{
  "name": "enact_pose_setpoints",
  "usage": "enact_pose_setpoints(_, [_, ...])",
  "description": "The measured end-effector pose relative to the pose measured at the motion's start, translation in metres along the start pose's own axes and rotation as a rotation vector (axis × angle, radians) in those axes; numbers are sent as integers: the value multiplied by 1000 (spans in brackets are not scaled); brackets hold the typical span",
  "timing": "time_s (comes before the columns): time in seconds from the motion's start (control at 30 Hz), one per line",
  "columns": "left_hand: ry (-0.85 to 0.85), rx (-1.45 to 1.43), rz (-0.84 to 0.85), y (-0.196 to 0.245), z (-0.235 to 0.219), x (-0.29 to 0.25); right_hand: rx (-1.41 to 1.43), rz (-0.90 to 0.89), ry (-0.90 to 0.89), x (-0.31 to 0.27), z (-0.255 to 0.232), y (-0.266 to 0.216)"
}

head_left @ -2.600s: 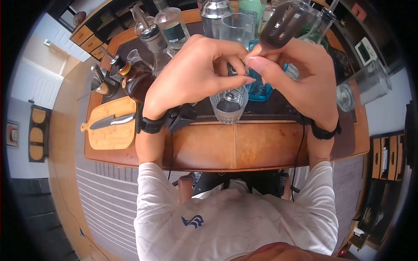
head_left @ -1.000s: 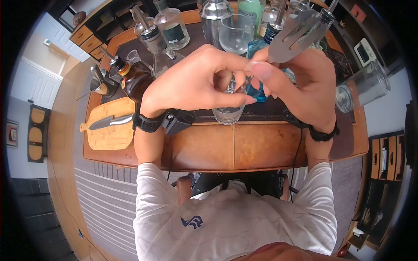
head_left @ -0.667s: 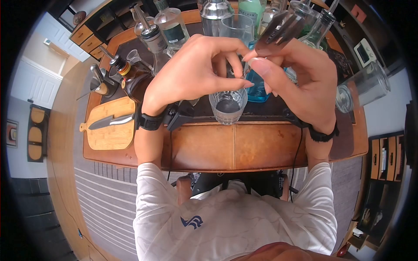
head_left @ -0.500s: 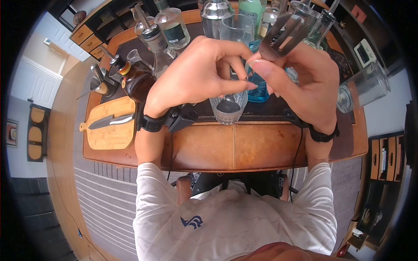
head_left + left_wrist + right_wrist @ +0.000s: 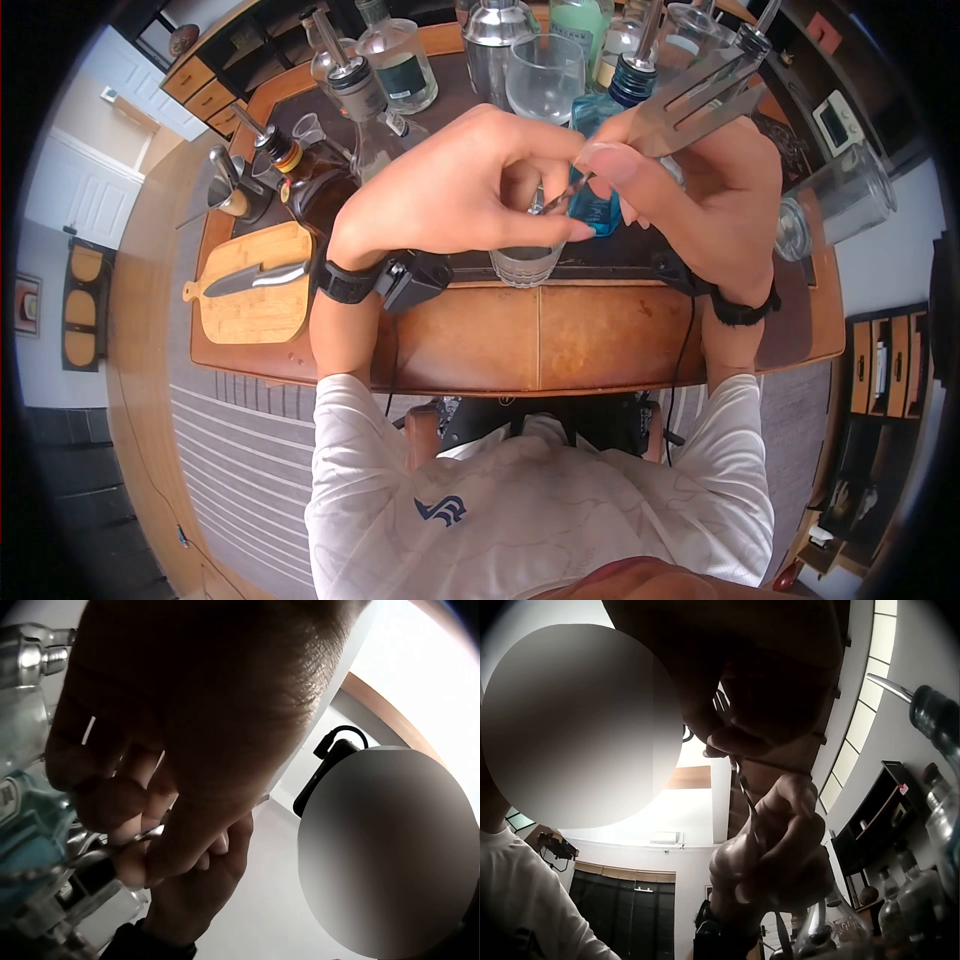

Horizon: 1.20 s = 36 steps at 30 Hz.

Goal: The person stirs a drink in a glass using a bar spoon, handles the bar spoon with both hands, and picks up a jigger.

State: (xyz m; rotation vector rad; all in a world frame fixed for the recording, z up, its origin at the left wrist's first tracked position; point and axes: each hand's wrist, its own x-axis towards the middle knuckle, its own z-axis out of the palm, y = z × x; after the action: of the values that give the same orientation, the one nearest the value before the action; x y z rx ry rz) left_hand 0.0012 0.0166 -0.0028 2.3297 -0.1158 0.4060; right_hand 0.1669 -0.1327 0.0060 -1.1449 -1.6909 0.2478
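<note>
Both hands are on a bar spoon with a forked end (image 5: pixel 655 128) and a twisted shaft (image 5: pixel 744 791). My right hand (image 5: pixel 715 195) pinches it between thumb and fingers just below the prongs, which point up and right. My left hand (image 5: pixel 450 190) has thumb and fingers curled about the shaft lower down, as the right wrist view also shows. The spoon's lower end is hidden behind the left hand. Beneath the hands stands a cut-glass tumbler (image 5: pixel 525 268), its upper part covered by the left hand. A blue bottle (image 5: pixel 596 212) with a pourer is just behind.
A cutting board (image 5: pixel 255 310) bearing a knife (image 5: pixel 258 278) lies at the table's left. Nearby stands a brown bottle (image 5: pixel 318 195). A metal shaker (image 5: pixel 492 60), an empty round glass (image 5: pixel 545 80) and several bottles line the back. A tall clear glass vessel (image 5: pixel 850 195) is at right.
The fork's flat side has turned from dark to bright grey, and its prongs lean further right. The left hand's knuckles and fingertips have dropped toward the body, covering more of the tumbler.
</note>
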Motion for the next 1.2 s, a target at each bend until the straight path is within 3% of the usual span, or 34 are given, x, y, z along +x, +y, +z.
enact_pose_setpoints(0.17, [10, -85, -142, -4, -7, 2, -15, -18, 6, 1, 1, 1])
enact_pose_setpoints(0.23, [119, -59, -11, -12, -4, 2, -26, -23, 16, 1, 2, 2])
enact_pose_setpoints(0.3, [160, -35, 6, -15, -1, 3, -77, -106, 58, 3, 3, 2])
enact_pose_setpoints(0.43, [211, 9, 27, -14, 3, 5, -55, -39, 86, 0, 4, -3])
enact_pose_setpoints(0.57, [164, -17, -5, -9, 6, 5, -70, -49, 53, -2, -1, -3])
enact_pose_setpoints(0.67, [184, -30, 71, -3, 8, 5, -80, -41, 33, -3, -5, -5])
enact_pose_setpoints(0.73, [50, -116, -173, 10, 3, 4, -100, -5, 18, -3, -5, -5])
enact_pose_setpoints(0.87, [46, -102, -130, 6, 4, 2, -37, -25, 61, -2, -2, -4])
enact_pose_setpoints(0.93, [46, -43, 62, -5, 5, 1, -10, -2, 53, -2, -1, -4])
enact_pose_setpoints(1.2, [31, 0, -66, -2, -5, 2, -70, -1, 25, 1, 0, 5])
